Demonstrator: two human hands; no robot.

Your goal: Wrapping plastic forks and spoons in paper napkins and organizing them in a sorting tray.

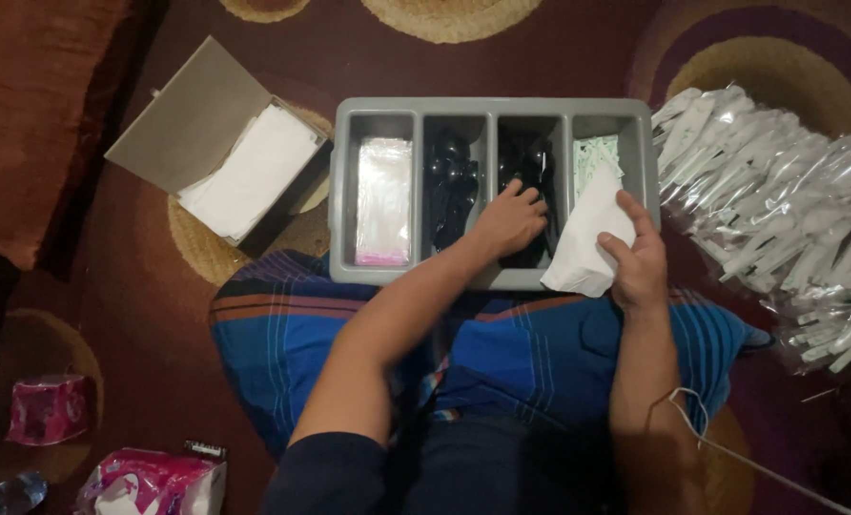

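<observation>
A grey divided tray (490,108) rests in front of my lap on the carpet. Its left compartment holds a stack of clear plastic sleeves (383,198), the two middle ones hold black plastic cutlery (451,181), and the right one holds pale green packets (595,153). My left hand (509,221) reaches into the third compartment, its fingers down among the black cutlery; whether it grips a piece is hidden. My right hand (637,257) pinches a folded white napkin (587,238) over the tray's right end.
An open cardboard box with white napkins (250,174) lies left of the tray. A big heap of clear-wrapped cutlery packs (778,210) fills the right side. Pink tissue packs (149,482) sit at the bottom left. A blue striped cloth (540,353) covers my lap.
</observation>
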